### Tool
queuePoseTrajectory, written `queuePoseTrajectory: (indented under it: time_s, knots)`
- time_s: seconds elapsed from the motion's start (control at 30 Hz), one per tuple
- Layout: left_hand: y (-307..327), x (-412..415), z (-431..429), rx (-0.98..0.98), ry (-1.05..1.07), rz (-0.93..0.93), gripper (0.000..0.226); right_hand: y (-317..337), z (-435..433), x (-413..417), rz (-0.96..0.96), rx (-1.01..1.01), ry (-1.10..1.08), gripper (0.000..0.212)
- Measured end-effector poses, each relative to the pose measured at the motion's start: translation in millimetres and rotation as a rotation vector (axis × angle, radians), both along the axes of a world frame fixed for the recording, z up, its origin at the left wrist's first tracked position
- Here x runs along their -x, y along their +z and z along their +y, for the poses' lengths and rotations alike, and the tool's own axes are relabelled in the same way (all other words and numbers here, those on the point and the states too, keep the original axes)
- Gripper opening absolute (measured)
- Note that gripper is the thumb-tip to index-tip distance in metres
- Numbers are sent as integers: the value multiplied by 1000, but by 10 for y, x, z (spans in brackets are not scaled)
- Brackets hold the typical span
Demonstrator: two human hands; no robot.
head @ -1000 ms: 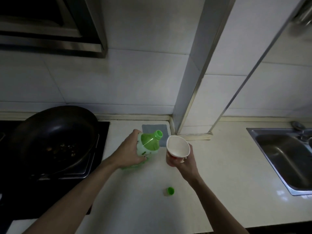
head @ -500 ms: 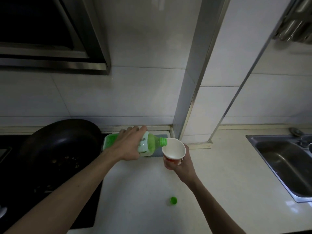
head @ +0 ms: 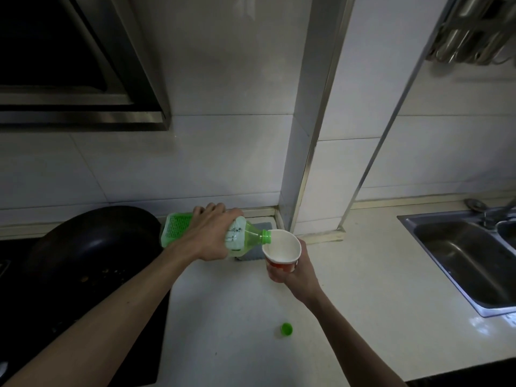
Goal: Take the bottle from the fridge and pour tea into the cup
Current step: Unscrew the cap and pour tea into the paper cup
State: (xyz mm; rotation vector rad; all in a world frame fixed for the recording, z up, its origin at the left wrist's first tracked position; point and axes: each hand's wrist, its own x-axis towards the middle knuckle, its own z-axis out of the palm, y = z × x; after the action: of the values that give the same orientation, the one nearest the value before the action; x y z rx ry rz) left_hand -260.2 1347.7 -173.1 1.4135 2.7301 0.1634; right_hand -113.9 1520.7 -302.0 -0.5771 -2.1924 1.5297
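Observation:
My left hand [head: 208,236] grips a green plastic tea bottle [head: 245,237] around its middle and holds it nearly level, its open mouth at the rim of the cup. My right hand [head: 300,270] holds a paper cup [head: 282,251], white inside with a red and orange outside, slightly tilted toward the bottle. Both are held above the pale counter [head: 363,289]. The green bottle cap [head: 287,329] lies loose on the counter, nearer to me than the cup. I cannot see liquid flowing.
A black wok [head: 89,247] sits on the dark stove at the left. A steel sink [head: 463,255] with a tap is at the right. A grey mat [head: 251,254] lies under the bottle by the tiled wall column. A range hood hangs top left.
The bottle has tipped from slanted upward to nearly level, its mouth now at the cup's rim. Both hands rose slightly, and the view lifted toward the wall.

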Motion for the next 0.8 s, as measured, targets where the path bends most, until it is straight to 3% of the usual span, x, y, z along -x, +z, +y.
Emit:
queuePoseTrajectory:
  time_s: [0.8]
  knots:
    - [191,-39,19,118,-27,14,89,-116,-37,-37,-52,-22,-9,80]
